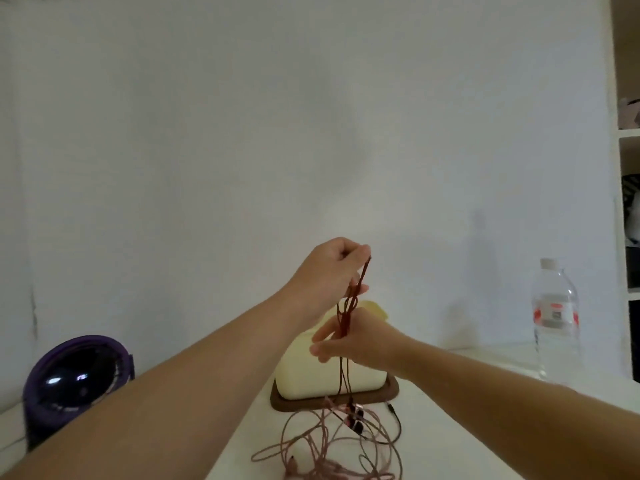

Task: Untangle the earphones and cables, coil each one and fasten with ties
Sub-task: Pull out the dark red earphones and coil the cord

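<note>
Fingers (pixel 362 252) of left hand (pixel 329 268) pinch the red cable (pixel 346 318) high, right hand (pixel 360 337) pinching it lower.

Wide open air along the bare wall up high. Centre's blocked: cream box (pixel 332 372) on its brown tray (pixel 381 400), red cable (pixel 347 308) hanging before it, pink cables (pixel 311 441) sprawled in front. Water bottle (pixel 556 320) guards the right, purple round object (pixel 76 379) the left.

Cream box (pixel 304 374) on brown tray (pixel 390 393) mid-table, clear water bottle (pixel 556 318) far R, purple domed case (pixel 76 379) L.
</note>
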`<move>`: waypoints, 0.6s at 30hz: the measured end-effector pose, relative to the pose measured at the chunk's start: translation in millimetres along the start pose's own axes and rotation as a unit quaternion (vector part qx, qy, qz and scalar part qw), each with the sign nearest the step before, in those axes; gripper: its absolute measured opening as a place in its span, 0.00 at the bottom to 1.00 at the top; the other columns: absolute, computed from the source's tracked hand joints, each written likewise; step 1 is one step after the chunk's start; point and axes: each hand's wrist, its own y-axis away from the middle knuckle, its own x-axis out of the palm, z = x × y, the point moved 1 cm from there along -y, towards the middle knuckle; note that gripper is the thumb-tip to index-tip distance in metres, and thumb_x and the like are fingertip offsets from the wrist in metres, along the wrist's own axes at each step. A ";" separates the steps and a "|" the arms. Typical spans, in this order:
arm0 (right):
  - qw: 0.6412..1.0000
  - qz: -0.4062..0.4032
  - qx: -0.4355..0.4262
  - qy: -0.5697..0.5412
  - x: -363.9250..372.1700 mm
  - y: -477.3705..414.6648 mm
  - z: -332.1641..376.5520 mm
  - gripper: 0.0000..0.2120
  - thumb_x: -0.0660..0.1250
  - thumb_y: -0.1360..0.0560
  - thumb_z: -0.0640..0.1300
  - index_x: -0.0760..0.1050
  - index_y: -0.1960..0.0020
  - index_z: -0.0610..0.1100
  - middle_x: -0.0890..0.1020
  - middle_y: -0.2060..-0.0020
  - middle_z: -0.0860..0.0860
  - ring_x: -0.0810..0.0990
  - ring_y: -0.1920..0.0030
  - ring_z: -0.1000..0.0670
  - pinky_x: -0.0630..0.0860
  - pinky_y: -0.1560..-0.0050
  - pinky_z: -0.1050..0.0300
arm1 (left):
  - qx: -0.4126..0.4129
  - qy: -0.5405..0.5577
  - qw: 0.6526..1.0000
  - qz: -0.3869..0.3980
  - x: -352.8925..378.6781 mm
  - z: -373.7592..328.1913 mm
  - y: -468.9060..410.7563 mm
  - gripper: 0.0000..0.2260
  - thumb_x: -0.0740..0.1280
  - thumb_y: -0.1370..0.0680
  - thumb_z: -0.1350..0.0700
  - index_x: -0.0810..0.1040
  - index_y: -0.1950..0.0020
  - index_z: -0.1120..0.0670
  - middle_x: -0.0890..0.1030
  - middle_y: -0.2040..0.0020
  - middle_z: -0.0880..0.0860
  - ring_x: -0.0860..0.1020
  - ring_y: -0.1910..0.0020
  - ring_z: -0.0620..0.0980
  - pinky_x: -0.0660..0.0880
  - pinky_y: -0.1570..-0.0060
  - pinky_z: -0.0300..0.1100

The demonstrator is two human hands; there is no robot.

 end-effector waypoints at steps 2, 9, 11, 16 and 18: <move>1.000 -0.007 0.012 0.023 -1.2 -4.0 -8.1 0.05 0.68 0.25 0.44 0.80 0.55 0.44 0.84 0.67 0.53 0.73 0.73 0.58 0.67 0.68 0.67 | 0.036 -0.071 0.997 -0.003 -2.5 3.7 2.4 0.08 0.63 0.20 0.54 0.75 0.58 0.55 0.68 0.66 0.51 0.71 0.69 0.45 0.79 0.59 0.37; 0.975 -0.033 0.098 0.195 -61.6 -5.9 -30.9 0.13 0.60 0.21 0.49 0.78 0.58 0.43 0.81 0.73 0.52 0.73 0.79 0.56 0.74 0.68 0.66 | 0.083 -0.276 0.957 -0.035 -48.4 23.2 7.8 0.06 0.67 0.23 0.51 0.77 0.58 0.52 0.75 0.68 0.47 0.69 0.70 0.42 0.70 0.65 0.35; 0.951 -0.037 0.084 0.297 -67.2 -7.8 -28.4 0.14 0.60 0.21 0.52 0.78 0.57 0.44 0.80 0.72 0.53 0.75 0.74 0.55 0.76 0.62 0.61 | 0.085 -0.307 0.948 -0.018 -48.0 29.4 12.8 0.06 0.66 0.23 0.51 0.77 0.58 0.51 0.74 0.71 0.42 0.69 0.73 0.38 0.66 0.68 0.29; 0.809 -0.134 -0.046 0.570 -69.0 -8.0 -21.3 0.13 0.55 0.19 0.48 0.72 0.60 0.47 0.71 0.71 0.53 0.70 0.70 0.50 0.66 0.58 0.58 | 0.079 -0.413 0.907 0.026 -50.0 46.3 23.8 0.06 0.65 0.22 0.49 0.77 0.55 0.50 0.71 0.71 0.44 0.68 0.72 0.41 0.63 0.69 0.32; 0.742 -0.166 -0.102 0.641 -72.1 -10.9 -17.6 0.11 0.56 0.21 0.43 0.69 0.61 0.48 0.70 0.73 0.54 0.68 0.73 0.51 0.61 0.56 0.57 | 0.080 -0.431 0.898 0.023 -50.6 48.8 27.7 0.06 0.64 0.21 0.49 0.77 0.52 0.50 0.71 0.68 0.44 0.68 0.70 0.42 0.63 0.68 0.35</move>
